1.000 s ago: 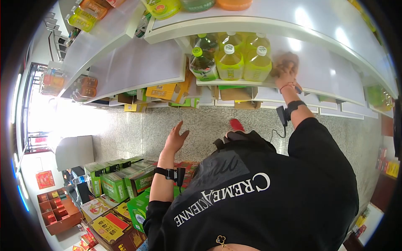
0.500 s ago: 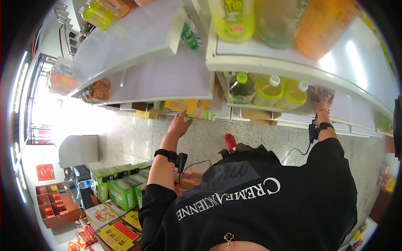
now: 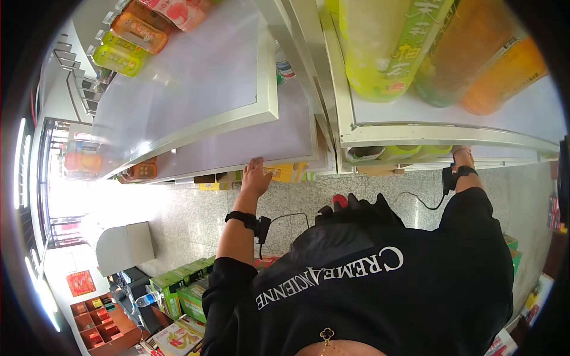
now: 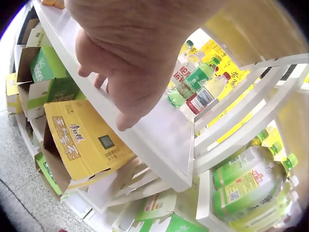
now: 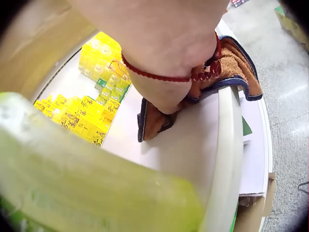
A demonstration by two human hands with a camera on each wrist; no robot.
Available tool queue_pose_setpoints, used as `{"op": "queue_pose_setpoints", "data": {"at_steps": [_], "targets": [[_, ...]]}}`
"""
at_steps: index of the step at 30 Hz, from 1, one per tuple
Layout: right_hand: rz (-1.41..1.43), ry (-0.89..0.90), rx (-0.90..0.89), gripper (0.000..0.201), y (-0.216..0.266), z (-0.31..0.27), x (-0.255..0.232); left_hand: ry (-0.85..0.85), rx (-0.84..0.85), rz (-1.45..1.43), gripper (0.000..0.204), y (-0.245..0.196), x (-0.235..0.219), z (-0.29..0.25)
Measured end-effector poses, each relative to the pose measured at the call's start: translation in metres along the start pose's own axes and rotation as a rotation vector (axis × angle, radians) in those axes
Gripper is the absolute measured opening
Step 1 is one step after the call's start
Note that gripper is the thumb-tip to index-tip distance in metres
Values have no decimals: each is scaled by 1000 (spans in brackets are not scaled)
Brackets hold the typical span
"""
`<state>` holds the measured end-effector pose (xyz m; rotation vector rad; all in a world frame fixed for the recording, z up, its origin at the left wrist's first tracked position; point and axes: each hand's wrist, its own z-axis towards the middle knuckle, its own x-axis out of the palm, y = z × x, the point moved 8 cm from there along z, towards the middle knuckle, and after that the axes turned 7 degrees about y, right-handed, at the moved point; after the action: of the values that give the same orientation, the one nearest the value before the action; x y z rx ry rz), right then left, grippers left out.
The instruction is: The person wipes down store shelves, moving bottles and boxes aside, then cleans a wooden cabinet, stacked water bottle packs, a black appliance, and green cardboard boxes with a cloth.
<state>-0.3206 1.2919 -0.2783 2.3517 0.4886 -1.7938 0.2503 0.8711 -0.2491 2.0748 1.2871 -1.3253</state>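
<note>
A brown cloth (image 5: 236,67) with a dark blue border lies bunched under my right hand (image 3: 462,156) on a white lower shelf (image 5: 188,145). One side of the cloth hangs over the shelf's front edge. My right fingers are hidden behind the wrist, which wears a red bracelet (image 5: 159,77). A yellow-green bottle (image 5: 96,179) stands close by on that shelf. Over to the left, my left hand (image 3: 255,180) rests at the front edge of another white shelf (image 4: 164,140), its fingers loosely extended and holding nothing.
Large drink bottles (image 3: 392,47) stand on the upper shelf above my right arm. Below the left shelf sits an opened yellow carton (image 4: 82,140). Soft drink bottles (image 4: 198,79) stand farther back. Green cartons (image 3: 193,299) are stacked behind me on the left.
My view has come closer to the shelves. The left hand has risen from over the floor to the shelf edge. The right hand with the cloth has shifted beneath the upper shelf.
</note>
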Motion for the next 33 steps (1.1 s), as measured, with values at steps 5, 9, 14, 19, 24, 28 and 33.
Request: {"op": "queue_pose_setpoints", "data": {"at_steps": [5, 9, 14, 19, 24, 28, 33], "targets": [[-63, -90, -135, 47, 8, -13, 26, 9, 98, 57, 63, -1, -4, 2], [191, -149, -187, 51, 35, -83, -9, 24, 146, 117, 63, -4, -9, -3], [139, -161, -153, 48, 35, -107, 25, 16, 277, 58, 62, -2, -16, -16], [180, -139, 55, 38, 39, -151, 60, 24, 405, -34, 62, 31, -18, -17], [842, 681, -90, 51, 193, -294, 63, 8, 366, -58, 63, 97, -36, -4], [1049, 658, -559, 48, 332, -325, 30, -49, 253, 0, 65, 170, -57, 10], [1151, 229, -858, 46, 447, -333, -61, -53, 111, 42, 68, 246, -79, 18]]}}
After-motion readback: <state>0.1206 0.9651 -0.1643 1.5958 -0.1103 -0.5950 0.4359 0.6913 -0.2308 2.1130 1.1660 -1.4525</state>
